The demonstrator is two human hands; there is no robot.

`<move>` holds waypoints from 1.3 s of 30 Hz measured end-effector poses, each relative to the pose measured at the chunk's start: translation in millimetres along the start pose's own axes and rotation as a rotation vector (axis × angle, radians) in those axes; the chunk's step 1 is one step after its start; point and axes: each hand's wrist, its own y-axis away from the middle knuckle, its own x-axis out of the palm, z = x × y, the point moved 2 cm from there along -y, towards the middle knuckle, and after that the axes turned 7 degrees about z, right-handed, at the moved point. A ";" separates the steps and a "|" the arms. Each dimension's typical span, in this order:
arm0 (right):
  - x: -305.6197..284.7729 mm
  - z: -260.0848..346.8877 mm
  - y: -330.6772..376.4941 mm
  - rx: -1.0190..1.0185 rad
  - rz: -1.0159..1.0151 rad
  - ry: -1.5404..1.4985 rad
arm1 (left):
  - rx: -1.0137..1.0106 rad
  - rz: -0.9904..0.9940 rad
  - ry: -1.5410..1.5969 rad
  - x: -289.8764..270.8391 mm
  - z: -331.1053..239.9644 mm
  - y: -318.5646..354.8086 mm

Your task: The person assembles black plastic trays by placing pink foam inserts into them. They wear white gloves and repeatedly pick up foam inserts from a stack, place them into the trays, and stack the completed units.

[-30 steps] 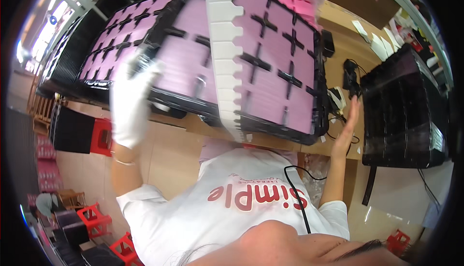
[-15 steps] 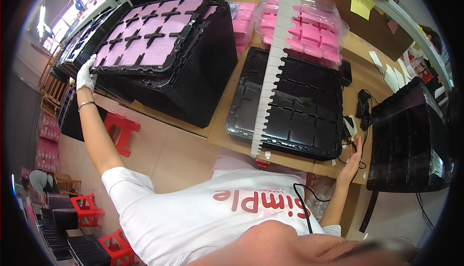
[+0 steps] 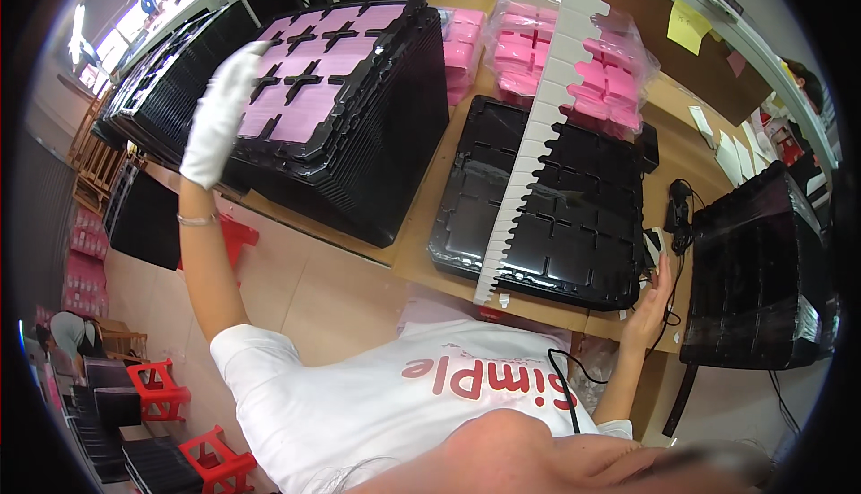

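My left hand (image 3: pixel 222 117), in a white glove, is raised by the near left part of a tall stack of black plastic trays (image 3: pixel 386 162). Its fingers are stretched out and hold nothing; the glove is slightly blurred. Pink sheets (image 3: pixel 309 50) with black cross-shaped ribs between them show in the top tray. My bare right hand (image 3: pixel 653 306) is beside the right edge of a flat black tray (image 3: pixel 574 211) on the bench. Its fingers reach upward, close to a small black-and-white item (image 3: pixel 655 244) with a cable; I cannot tell whether they touch it.
A white toothed strip (image 3: pixel 531 157) crosses above the flat tray. Bagged pink pieces (image 3: pixel 525 45) lie behind it. More black trays stand upright at the right (image 3: pixel 758 270) and stacked at the far left (image 3: pixel 170 81). Red stools (image 3: pixel 160 391) and a person (image 3: pixel 70 337) are at the lower left.
My left hand has let go of the top tray's left corner and moved right and nearer. That tray, offset before, now sits squarely on the stack. My right hand has barely moved.
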 end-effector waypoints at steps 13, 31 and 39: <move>-0.2 30.1 -6.3 -0.133 0.099 0.058 | 0.213 0.157 -0.311 66.7 -76.2 41.6; 39.0 307.8 -45.2 -0.685 1.215 -1.575 | 0.328 -0.553 -0.171 171.9 -119.1 129.7; 51.2 317.6 -18.8 -0.909 1.464 -1.276 | 0.128 -0.558 -0.032 179.3 -106.9 143.8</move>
